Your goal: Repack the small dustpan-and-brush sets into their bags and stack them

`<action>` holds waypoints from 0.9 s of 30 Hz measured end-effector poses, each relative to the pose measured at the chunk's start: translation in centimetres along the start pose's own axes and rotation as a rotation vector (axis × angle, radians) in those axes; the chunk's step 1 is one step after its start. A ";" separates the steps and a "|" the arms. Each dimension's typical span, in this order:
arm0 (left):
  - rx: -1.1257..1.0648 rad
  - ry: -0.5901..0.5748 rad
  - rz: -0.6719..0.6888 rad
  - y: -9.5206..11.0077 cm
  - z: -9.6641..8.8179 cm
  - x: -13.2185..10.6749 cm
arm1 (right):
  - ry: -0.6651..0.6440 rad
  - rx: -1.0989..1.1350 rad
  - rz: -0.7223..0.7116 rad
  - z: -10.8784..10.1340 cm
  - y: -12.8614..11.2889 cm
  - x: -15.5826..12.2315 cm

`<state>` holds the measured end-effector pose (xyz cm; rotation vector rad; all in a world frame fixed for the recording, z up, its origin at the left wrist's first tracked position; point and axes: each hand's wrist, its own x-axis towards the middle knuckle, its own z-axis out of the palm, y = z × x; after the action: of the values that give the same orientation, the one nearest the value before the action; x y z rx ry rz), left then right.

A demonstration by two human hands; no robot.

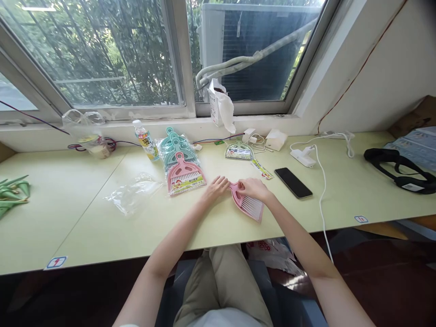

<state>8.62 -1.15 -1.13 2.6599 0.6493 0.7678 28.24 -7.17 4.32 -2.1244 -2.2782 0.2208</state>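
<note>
A pink dustpan lies at an angle near the table's front edge, with a pale-bristled brush nested in it. My left hand rests low over the table, its fingertips closed at the end of the dustpan's handle. From the right, my right hand pinches the set close to the handle, its fingers partly covering the brush's upper part. To the left lie bagged dustpan sets, a pink one in front of green ones. Behind my hands is a light green set with a label strip nearby.
A black phone and a white charger with its cable lie right. Crumpled clear plastic and a drink bottle are left. A black headset-like strap sits far right. The window borders the table's back.
</note>
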 end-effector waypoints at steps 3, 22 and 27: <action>-0.073 0.013 -0.051 0.2 0.8 0.6 | -0.001 0.092 -0.009 0.5 0.4 0.1; -0.402 0.449 -0.326 0.8 0.9 -0.3 | 0.335 0.507 0.102 2.7 -0.7 1.0; -1.115 0.153 -0.591 0.5 0.7 -0.1 | 0.469 0.652 0.077 1.4 -2.7 3.6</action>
<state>9.14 -1.74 -1.55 1.3263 0.6986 0.8092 25.15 -3.87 2.90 -1.6944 -1.5795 0.3607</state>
